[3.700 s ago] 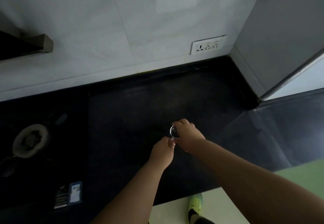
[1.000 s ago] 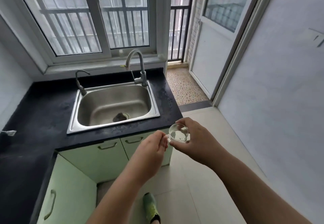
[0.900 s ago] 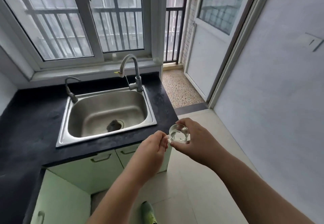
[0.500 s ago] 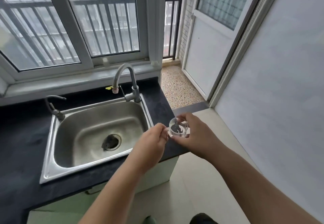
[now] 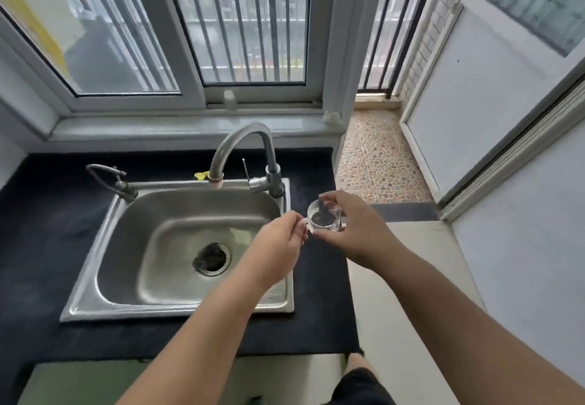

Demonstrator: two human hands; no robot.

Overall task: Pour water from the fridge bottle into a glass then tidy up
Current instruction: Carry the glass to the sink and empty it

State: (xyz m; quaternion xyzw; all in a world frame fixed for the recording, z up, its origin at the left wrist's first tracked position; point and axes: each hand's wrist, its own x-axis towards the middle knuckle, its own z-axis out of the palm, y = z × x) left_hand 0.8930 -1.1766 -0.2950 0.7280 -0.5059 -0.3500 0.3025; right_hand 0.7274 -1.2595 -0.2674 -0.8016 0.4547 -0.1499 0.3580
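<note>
We see both hands on a small clear glass [image 5: 323, 218] with some water in it, held upright over the dark counter [image 5: 47, 214] just right of the steel sink [image 5: 177, 246]. Right hand [image 5: 354, 230] wraps its body; left hand [image 5: 280, 248] pinches its handle. Curved tap [image 5: 240, 148] stands behind.

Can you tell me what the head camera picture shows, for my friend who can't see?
Two hands hold a small clear glass over the black counter, beside a steel sink under a barred window.
</note>
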